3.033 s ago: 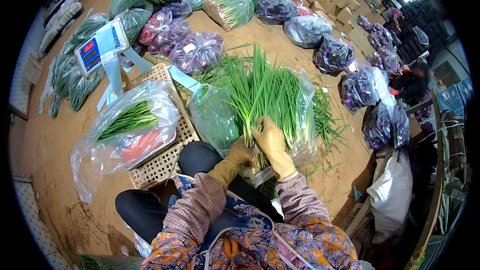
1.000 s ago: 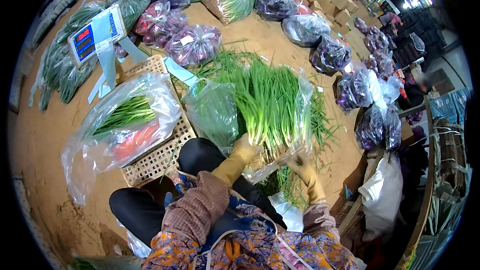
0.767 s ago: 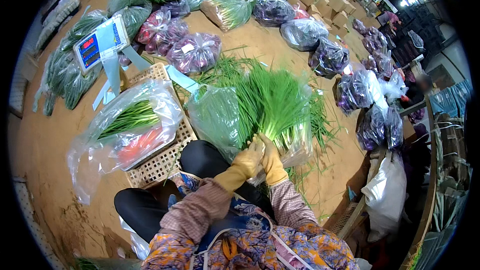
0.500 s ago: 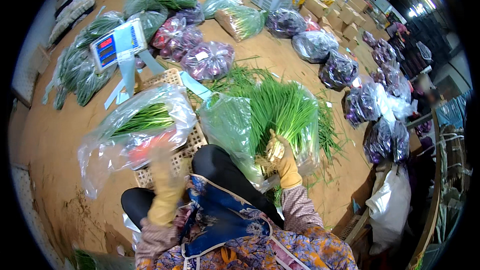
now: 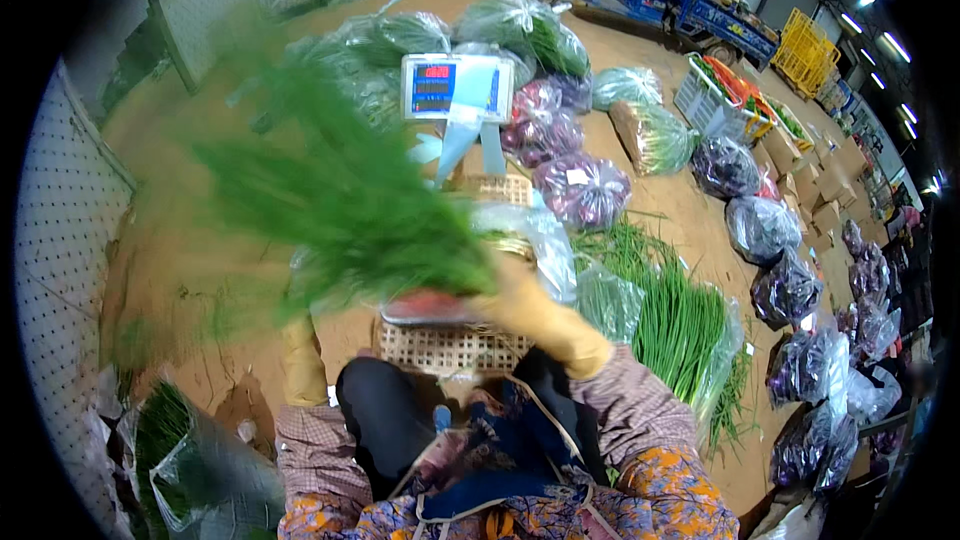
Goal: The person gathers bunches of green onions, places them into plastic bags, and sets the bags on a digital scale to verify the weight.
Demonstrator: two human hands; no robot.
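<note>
A bunch of spring onions (image 5: 350, 210), smeared by motion, is gripped at its stem end in my right hand (image 5: 545, 315), which wears a yellow glove. Its green leaves fan out to the left over the scale's basket. My left hand (image 5: 303, 360), gloved too, is low beside my left knee; the bunch hides its fingers. Beneath the bunch lie a clear plastic bag (image 5: 553, 252) and something red on the tan plastic basket (image 5: 450, 348). More spring onions (image 5: 675, 325) lie on an open bag to the right.
A scale display (image 5: 455, 88) with blue tape stands behind the basket. Bags of purple onions (image 5: 583, 190) and of greens (image 5: 525, 30) sit beyond it. Dark bags (image 5: 787, 285) line the right side. A bagged bundle of greens (image 5: 190, 460) is at the lower left.
My right hand has lifted a bunch from the pile on the right and swung it left over the basket. The view has turned left. My left hand has drawn back from the bag.
</note>
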